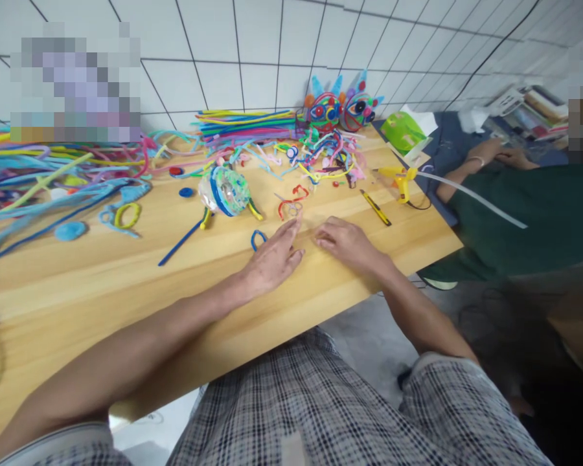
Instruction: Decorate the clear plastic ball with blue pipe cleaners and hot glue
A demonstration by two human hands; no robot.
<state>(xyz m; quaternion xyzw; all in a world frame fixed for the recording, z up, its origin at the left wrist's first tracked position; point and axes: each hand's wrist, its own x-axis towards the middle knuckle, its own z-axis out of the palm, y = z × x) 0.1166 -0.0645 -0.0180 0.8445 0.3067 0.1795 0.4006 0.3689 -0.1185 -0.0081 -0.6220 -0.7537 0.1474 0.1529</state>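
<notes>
My left hand (274, 255) lies over the wooden tabletop with its fingers stretched forward and its thumb apart. It holds nothing that I can see. Just left of it is a blue pipe-cleaner loop (258, 241). Small scissors (294, 208) and a bent red pipe cleaner (286, 206) lie just beyond its fingertips. To the right, my right hand (347, 241) rests low at the table with curled fingers; whether anything is between them is hidden. A round clear ornament (224, 191) wrapped with blue and green stands farther left on yellow-tipped legs, near a straight blue pipe cleaner (182, 243).
Behind lie bundled pipe cleaners (247, 123) and two colourful masks (324, 111). A yellow utility knife (376, 208) and a yellow glue gun (404, 182) are on the right. Loose pipe cleaners (39, 188) spread over the left. Another person's hands (498, 154) are at the far right.
</notes>
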